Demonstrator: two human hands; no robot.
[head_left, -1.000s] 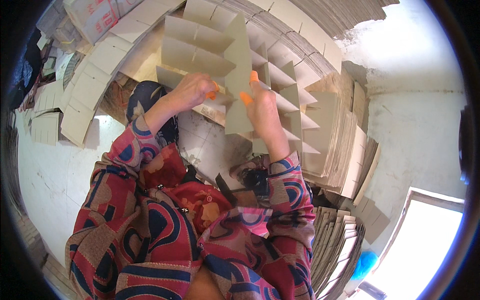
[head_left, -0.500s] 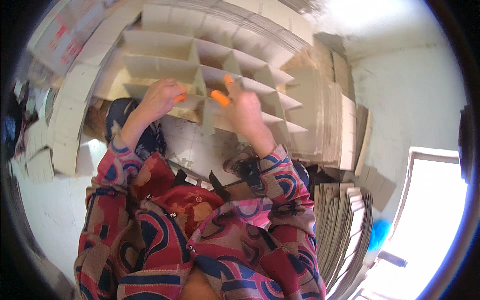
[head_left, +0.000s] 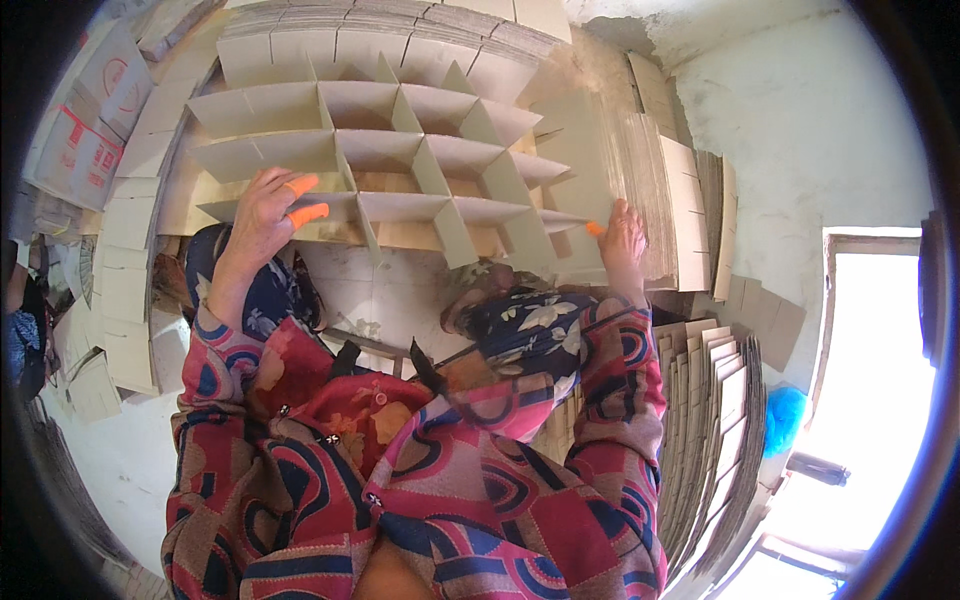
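A cardboard divider grid (head_left: 390, 150) of crossed, slotted grey-brown strips stands in front of me, its cells facing up. At its left side, my left hand (head_left: 262, 215) is by the near long strip, orange covers on two fingertips, thumb and forefinger apart. Whether those fingers touch the strip I cannot tell. My right hand (head_left: 624, 245) is at the grid's right end, fingers stretched out, an orange cover on the thumb beside the end of the near strip. Both hands are open, holding nothing I can make out.
Stacked cardboard strips (head_left: 400, 45) lie behind the grid. More stacks (head_left: 645, 190) stand at its right, and upright sheets (head_left: 700, 430) are by my right elbow. Slotted strips (head_left: 130, 270) line the left side, near a printed carton (head_left: 90, 130). A bright doorway (head_left: 880, 330) is at right.
My right hand has left the middle of the grid and moved right to its end. My left hand has shifted slightly left. The view has shifted a little.
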